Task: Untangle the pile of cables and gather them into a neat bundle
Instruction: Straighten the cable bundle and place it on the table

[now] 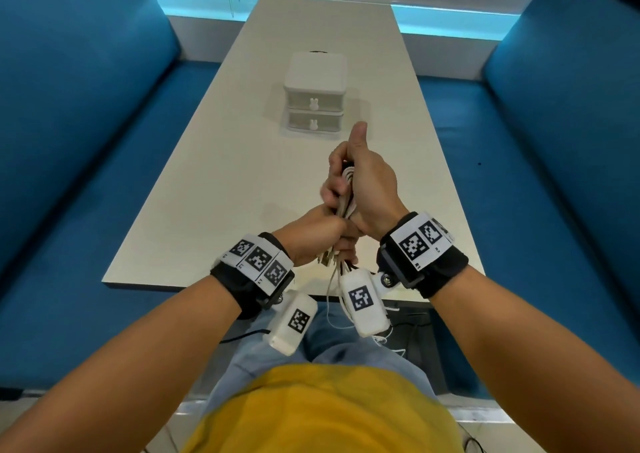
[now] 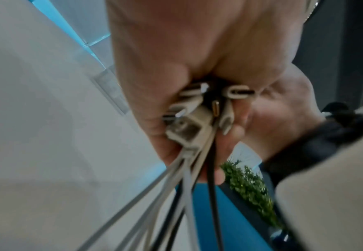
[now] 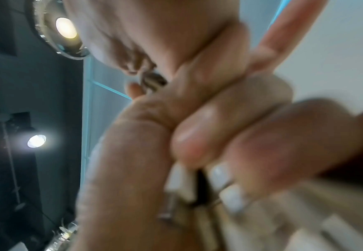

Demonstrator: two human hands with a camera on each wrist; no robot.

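In the head view, both hands meet over the near end of the pale table (image 1: 194, 189), with the cables (image 1: 346, 192) held between them as 1 bunch that runs up from the left hand (image 1: 311, 234) into the right hand (image 1: 367, 182). The left hand's fingers are curled round the lower part of the bunch, with plug ends sticking out below the fist; the right hand's fingers are wrapped round the upper part and its thumb stands straight up, free of the cables. A few loose strands hang down past the table edge toward the lap. Farther along the table, well apart from the hands, sits a white box of 2 drawers (image 1: 314, 95). In the left wrist view, several connectors (image 2: 199, 110) are crowded together at the mouth of the fist, white ones and 1 dark, with pale and black leads trailing out below. The right wrist view is blurred, but fingers (image 3: 206, 135) closed tightly over pale and dark cable ends can be made out. The risk from here, as I judge it, lies in the hanging strands: they could snag on the table edge, or slip loose if either grip eases, and the bunch would splay apart again.
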